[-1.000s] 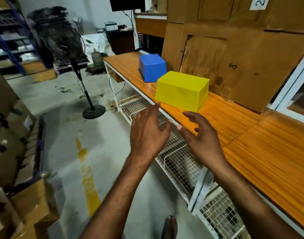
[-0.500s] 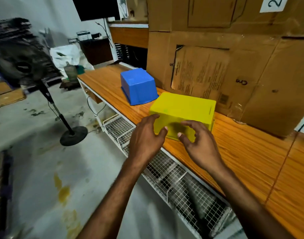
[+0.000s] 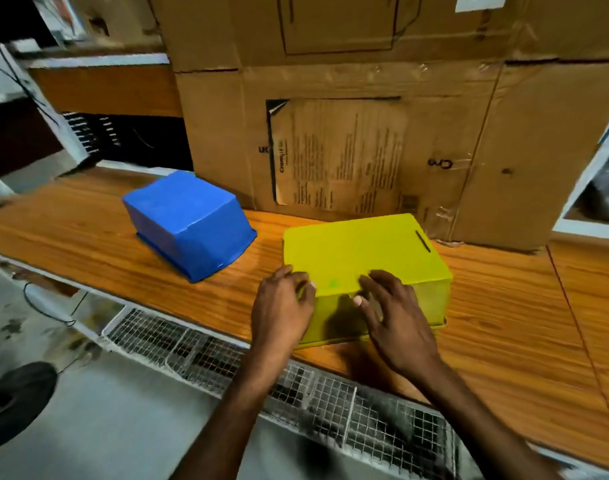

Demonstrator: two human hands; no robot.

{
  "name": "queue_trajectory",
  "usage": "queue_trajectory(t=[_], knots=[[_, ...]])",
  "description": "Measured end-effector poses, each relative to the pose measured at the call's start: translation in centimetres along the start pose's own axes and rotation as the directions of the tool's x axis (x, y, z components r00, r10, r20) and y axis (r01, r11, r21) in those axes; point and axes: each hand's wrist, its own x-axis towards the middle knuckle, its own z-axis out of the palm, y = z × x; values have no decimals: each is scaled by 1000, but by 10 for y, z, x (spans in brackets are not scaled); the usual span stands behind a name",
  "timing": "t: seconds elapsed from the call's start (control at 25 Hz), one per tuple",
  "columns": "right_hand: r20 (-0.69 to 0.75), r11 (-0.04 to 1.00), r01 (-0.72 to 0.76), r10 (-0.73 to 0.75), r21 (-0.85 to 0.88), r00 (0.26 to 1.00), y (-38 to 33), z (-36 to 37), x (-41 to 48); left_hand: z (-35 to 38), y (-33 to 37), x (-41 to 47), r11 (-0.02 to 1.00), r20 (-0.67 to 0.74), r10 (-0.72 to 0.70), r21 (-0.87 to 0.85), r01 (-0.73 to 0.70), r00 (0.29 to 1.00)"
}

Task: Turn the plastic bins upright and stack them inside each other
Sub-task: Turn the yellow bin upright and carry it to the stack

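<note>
Here left hand (image 3: 281, 308) and right hand (image 3: 398, 320) rest spread-fingered on the upturned yellow bin (image 3: 360, 249) (blue bin (image 3: 189, 223) beside)

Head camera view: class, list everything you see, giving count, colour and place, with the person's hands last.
Yellow plastic bin: one, yellow, upside down on table, right.
Blue plastic bin: one, blue, upside down on table, left.
Wooden table: one, orange-brown, under both bins.
Cardboard boxes: at least two, brown, stacked behind bins.
Wire mesh baskets: several, white, below table's front edge.
Fan base: one, black, floor, lower left.
Left hand: one, at yellow bin's near left corner.
Right hand: one, fingers spread on yellow bin's near side.
</note>
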Motion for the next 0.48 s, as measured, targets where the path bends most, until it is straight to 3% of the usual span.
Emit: queue_trajectory(t=[0.12,0.2,0.32,0.4,0.48], knots=[[-171,971,-238,232,-13,957,2,-2,10,-8,5,5,983,95,134,-142,-120,986],[-189,924,-374,382,75,905,-1,-5,13,-11,10,26,960,93,202,-214,-178,975],[-159,845,-484,522,228,838,-15,4,16,2,11,81,948,51,293,-148,-282,955],[-129,785,-529,590,323,797,-23,11,19,15,11,116,978,215,204,-88,-189,955],[-99,733,-555,634,393,767,-29,11,23,29,9,136,990,410,135,-91,-107,902]])
